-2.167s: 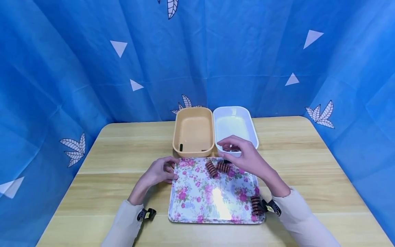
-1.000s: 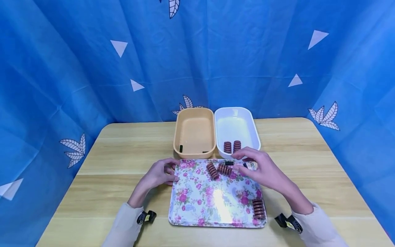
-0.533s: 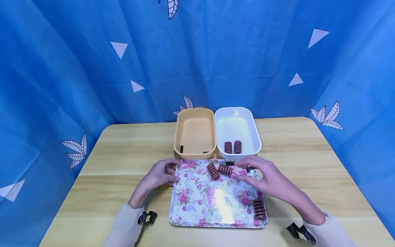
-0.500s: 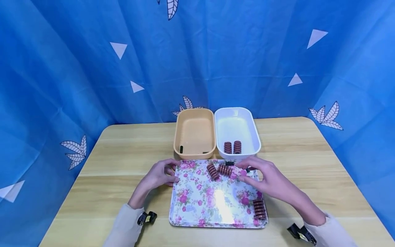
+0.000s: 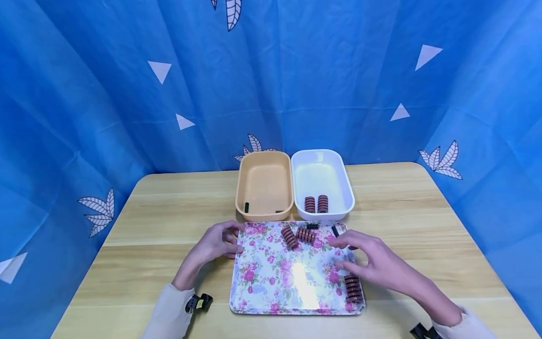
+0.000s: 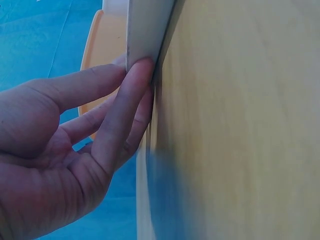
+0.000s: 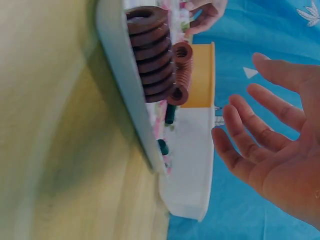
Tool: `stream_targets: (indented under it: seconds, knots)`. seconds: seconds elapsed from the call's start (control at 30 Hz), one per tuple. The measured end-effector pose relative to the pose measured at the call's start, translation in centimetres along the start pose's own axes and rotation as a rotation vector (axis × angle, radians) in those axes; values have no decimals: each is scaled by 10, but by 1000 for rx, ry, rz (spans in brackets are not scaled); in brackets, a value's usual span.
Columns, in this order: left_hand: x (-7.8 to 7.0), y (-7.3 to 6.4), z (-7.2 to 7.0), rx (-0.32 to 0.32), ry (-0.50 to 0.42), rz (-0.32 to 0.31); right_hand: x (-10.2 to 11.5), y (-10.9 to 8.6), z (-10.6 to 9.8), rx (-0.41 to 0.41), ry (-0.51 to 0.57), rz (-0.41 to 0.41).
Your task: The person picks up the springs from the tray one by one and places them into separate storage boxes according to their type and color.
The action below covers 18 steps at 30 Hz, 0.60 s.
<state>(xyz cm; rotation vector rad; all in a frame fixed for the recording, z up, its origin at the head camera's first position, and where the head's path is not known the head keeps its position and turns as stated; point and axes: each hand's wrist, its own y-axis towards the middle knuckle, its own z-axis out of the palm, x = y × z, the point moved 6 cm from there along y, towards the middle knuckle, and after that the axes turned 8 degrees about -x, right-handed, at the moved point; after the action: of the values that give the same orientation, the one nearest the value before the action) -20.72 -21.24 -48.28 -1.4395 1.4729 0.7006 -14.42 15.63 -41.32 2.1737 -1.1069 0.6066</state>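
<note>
My left hand (image 5: 214, 242) grips the left edge of the flowered tray (image 5: 271, 287) with bent fingers; the left wrist view shows the fingertips at its rim. Over the tray's right side hovers my right hand (image 5: 374, 259), fingers spread and holding nothing. Below it, near the tray's front right corner, lies a thick brown coil spring (image 5: 353, 289). Two more brown springs, one tilted (image 5: 290, 237) and one lying sideways (image 5: 306, 235), sit near the back edge. Beside them are a small black spring (image 5: 312, 226) and another black spring (image 5: 335, 231) close to my right fingertips.
Behind the tray stand a tan bin (image 5: 264, 179) with two small dark springs and a white bin (image 5: 319, 176) with two brown springs, side by side. The wooden table (image 5: 169, 202) backs onto a blue curtain (image 5: 271, 84).
My right hand has drawn back from the white bin, toward me and to the right, uncovering two brown springs there and the black springs on the tray. The left hand stays at the tray edge.
</note>
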Motion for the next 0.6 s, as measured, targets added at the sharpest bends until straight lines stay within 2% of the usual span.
stream_targets:
  seconds: [0.37,0.6]
  knots:
    - [-1,-2,-2,43,-50,-7,-7,-16,0,55,33,37]
    - [-1,-6,-1,83,-52,-21,-6,-25,-1,45,29,-16]
